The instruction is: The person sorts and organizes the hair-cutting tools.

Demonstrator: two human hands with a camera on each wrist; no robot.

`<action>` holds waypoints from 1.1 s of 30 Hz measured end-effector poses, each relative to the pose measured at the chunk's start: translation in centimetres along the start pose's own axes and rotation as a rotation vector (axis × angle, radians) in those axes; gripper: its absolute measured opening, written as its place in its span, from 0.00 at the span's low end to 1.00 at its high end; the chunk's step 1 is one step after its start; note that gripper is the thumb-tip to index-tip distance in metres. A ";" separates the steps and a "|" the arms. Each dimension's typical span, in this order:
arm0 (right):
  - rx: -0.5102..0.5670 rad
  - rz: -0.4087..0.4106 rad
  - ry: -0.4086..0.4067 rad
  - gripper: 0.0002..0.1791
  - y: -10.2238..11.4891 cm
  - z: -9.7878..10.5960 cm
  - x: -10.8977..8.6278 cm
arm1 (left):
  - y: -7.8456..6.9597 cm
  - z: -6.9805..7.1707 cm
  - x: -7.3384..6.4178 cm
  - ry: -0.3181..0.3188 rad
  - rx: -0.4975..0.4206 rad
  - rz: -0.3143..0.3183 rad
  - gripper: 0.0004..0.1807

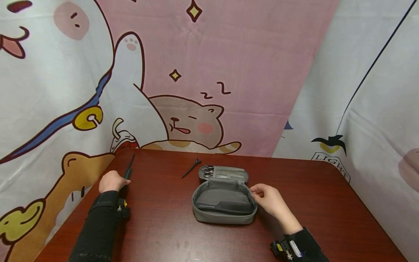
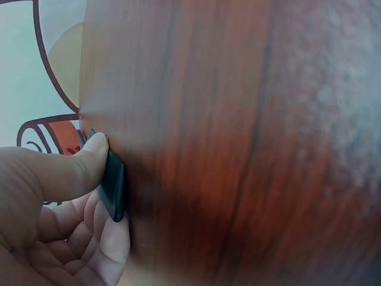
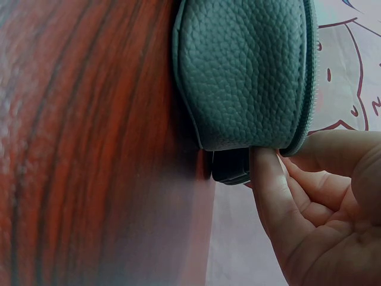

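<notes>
A slim black tool [image 1: 128,172] with a thin tapering tip is pinched between the thumb and fingers of my left hand [image 1: 112,181], near the table's left edge. In the left wrist view its flat, dark end [image 2: 113,187] shows beside the thumb; its exact kind I cannot tell. My right hand [image 1: 269,198] pinches the right rim of a grey zip case [image 1: 222,219], thumb and fingers at the zipper edge in the right wrist view. The case lies unzipped with its lid folded back. Inside rests a dark comb [image 1: 226,207]; scissors [image 1: 207,171] sit in the lid.
Behind the case, to its left, a small black hair clip [image 1: 191,168] lies on the brown wooden table [image 1: 157,233]. A cloth backdrop [image 1: 248,72] with cartoon animals hangs right behind the table and along its sides.
</notes>
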State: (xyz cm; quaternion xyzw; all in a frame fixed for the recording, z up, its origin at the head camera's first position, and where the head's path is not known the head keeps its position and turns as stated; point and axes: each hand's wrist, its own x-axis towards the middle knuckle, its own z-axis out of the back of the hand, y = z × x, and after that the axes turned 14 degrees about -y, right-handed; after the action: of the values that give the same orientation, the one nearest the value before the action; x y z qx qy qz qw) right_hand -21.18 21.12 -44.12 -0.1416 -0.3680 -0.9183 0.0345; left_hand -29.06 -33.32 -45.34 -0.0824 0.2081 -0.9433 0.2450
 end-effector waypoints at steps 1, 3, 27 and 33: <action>0.000 -0.001 0.000 0.07 0.0 0.0 0.0 | 0.1 0.0 -0.1 0.001 -0.006 0.007 0.29; -0.001 -0.002 0.000 0.07 0.0 0.0 0.0 | 0.1 0.1 -0.2 0.003 -0.022 0.010 0.30; 0.008 0.001 0.004 0.08 -0.1 0.1 0.0 | -2.1 1.2 -3.1 -0.014 -0.265 -0.190 0.13; 0.013 0.019 -0.011 0.08 -0.1 0.2 -0.1 | -4.6 1.3 -5.1 -0.114 -0.325 -0.270 0.13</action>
State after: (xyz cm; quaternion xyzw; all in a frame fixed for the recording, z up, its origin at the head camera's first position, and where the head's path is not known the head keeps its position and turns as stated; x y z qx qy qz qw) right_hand -21.01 21.28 -44.07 -0.1499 -0.3730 -0.9147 0.0419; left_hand -26.29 -27.56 -42.48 -0.2011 0.3305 -0.9154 0.1113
